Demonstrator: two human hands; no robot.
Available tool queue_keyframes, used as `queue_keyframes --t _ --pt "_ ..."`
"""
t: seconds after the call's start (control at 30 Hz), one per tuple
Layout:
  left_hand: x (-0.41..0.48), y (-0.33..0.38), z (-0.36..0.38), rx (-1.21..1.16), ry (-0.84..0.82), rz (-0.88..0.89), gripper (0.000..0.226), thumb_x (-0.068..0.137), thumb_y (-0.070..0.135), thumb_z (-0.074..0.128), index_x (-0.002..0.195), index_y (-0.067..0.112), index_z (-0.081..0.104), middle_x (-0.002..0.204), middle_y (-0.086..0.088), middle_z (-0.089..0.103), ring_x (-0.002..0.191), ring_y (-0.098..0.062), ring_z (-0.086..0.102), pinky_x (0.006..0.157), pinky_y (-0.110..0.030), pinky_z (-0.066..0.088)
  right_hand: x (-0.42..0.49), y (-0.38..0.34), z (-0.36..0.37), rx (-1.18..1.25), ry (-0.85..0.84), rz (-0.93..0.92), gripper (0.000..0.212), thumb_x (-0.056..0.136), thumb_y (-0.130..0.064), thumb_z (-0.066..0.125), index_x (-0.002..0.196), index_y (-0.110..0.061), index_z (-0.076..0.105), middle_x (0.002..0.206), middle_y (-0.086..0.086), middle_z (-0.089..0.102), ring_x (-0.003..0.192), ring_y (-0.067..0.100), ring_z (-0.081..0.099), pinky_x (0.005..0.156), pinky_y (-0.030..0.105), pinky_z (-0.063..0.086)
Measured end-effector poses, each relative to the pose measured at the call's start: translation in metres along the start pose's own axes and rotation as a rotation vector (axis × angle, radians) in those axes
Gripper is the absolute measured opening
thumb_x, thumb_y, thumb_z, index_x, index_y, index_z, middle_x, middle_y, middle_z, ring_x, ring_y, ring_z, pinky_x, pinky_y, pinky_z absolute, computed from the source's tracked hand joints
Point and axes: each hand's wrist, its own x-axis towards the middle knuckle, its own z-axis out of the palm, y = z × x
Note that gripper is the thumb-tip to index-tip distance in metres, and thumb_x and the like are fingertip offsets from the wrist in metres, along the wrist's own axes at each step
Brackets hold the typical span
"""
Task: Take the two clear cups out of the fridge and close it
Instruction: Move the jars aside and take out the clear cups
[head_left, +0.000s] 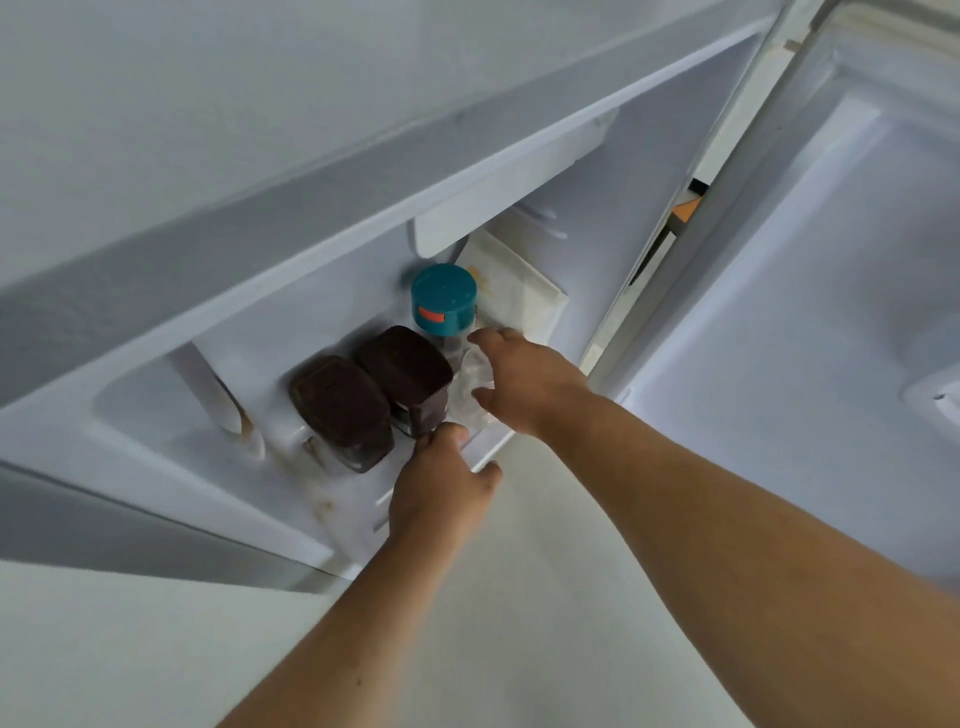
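The fridge (363, 218) stands open, with its door (831, 312) swung out to the right. On the shelf, a clear cup (474, 376) stands just right of two dark brown containers. My right hand (524, 384) reaches in, and its fingers and thumb curl around this cup. My left hand (441, 483) is lower, at the shelf's front edge beside the nearer brown container (410, 379); its thumb is spread and nothing shows in it. I cannot make out a second clear cup; my hands may hide it.
A second dark brown container (340, 410) sits to the left. Behind the cup stand a jar with a teal lid (443, 296) and a pale flat packet (514, 286). A white compartment (467, 218) hangs above the shelf. Pale floor lies below.
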Motion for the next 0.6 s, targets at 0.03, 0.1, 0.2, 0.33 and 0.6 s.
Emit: queue_keyframes --t 0.03,0.1,0.2,0.33,0.6 --pt "0.002 0.003 0.000 0.027 -0.002 0.018 0.051 0.083 0.043 0.070 0.131 0.029 0.057 0.128 0.006 0.062 0.114 -0.021 0.061 0.084 -0.031 0.044 -0.002 0.002 -0.001 0.012 0.011 0.002 0.072 0.092 -0.038 0.074 0.153 -0.030 0.036 0.150 0.001 0.051 0.109 0.026 0.066 0.078 0.035 0.061" --pt "0.006 0.007 0.001 0.060 0.026 0.051 0.052 0.084 0.043 0.071 0.132 0.027 0.057 0.130 0.003 0.062 0.115 -0.024 0.062 0.088 -0.034 0.047 -0.010 0.006 -0.004 0.040 0.039 -0.007 0.069 0.093 -0.038 0.073 0.151 -0.030 0.037 0.148 0.000 0.052 0.106 0.026 0.067 0.072 0.032 0.058" --pt "0.006 0.010 0.002 0.127 0.048 0.083 0.053 0.083 0.041 0.071 0.131 0.026 0.056 0.131 0.000 0.061 0.113 -0.026 0.063 0.086 -0.034 0.048 -0.029 0.012 -0.013 0.072 0.097 -0.004 0.067 0.092 -0.042 0.070 0.149 -0.034 0.036 0.143 -0.004 0.053 0.096 0.024 0.067 0.061 0.031 0.051" --pt "0.008 0.017 0.007 0.253 0.061 0.168 0.058 0.084 0.042 0.073 0.136 0.023 0.052 0.134 -0.003 0.059 0.117 -0.025 0.061 0.086 -0.036 0.051 -0.059 0.017 -0.027 0.069 0.178 0.010 0.063 0.092 -0.042 0.068 0.147 -0.032 0.039 0.135 -0.002 0.054 0.084 0.024 0.066 0.062 0.033 0.051" --pt "0.042 0.041 0.014 0.543 0.070 0.250 0.084 0.085 0.054 0.074 0.145 0.016 0.028 0.148 -0.014 0.042 0.122 -0.034 0.059 0.089 -0.045 0.059 -0.104 0.034 -0.023 0.067 0.158 0.121 0.060 0.092 -0.041 0.066 0.146 -0.031 0.040 0.133 -0.003 0.049 0.091 0.023 0.065 0.061 0.034 0.052"
